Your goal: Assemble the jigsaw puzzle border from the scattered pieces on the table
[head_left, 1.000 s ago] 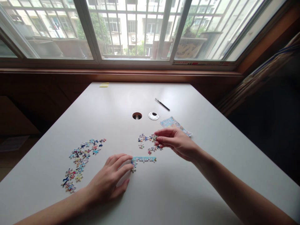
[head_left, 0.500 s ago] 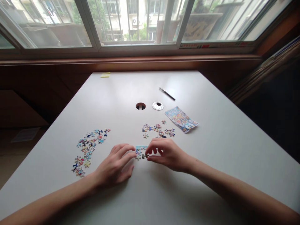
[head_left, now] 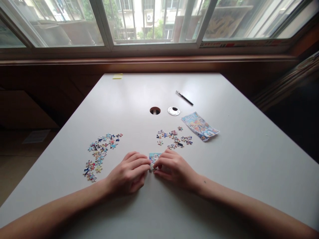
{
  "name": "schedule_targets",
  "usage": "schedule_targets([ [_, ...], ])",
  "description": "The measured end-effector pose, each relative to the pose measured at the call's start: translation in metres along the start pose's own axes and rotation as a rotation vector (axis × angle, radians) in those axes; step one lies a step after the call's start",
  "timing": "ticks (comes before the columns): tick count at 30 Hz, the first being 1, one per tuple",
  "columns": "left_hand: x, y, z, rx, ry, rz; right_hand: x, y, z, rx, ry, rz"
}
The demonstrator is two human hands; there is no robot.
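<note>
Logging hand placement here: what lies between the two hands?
In the head view, a partly joined puzzle section lies between the left hand and the right hand, which partly hides it.

A spot marks the bare forearm behind the right hand.

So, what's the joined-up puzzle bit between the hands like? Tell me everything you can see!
The joined puzzle is small and lies flat on the white table. It looks like printed card, light blue along the far edge with mixed colours nearer. The left hand has its fingertips at its left side. The right hand covers its right part, so its whole shape is hidden, and I can't tell whether those fingers grip a piece.
</note>
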State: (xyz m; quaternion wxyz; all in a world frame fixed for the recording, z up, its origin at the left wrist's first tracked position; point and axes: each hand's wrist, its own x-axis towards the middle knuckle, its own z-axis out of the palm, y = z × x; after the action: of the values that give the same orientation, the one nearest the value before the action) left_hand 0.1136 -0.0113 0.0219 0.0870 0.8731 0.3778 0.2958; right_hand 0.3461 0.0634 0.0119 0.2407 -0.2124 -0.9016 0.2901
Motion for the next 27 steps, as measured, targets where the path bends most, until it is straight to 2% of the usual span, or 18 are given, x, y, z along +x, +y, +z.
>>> schedule_targets([
  [6,-0.003,-0.002,0.0,0.044,-0.051,0.031,0.002,-0.003,-0.004,-0.039,-0.015,-0.023],
  [16,-0.001,0.0,-0.002,0.064,-0.056,0.035,0.005,-0.003,-0.022,-0.191,-0.111,-0.232],
  [24,-0.003,0.0,0.001,0.055,-0.085,0.019,0.003,-0.005,-0.021,-0.416,-0.149,-0.349],
  [27,-0.002,0.0,0.002,0.055,-0.095,0.001,0.003,-0.007,-0.021,-0.41,-0.157,-0.344],
])
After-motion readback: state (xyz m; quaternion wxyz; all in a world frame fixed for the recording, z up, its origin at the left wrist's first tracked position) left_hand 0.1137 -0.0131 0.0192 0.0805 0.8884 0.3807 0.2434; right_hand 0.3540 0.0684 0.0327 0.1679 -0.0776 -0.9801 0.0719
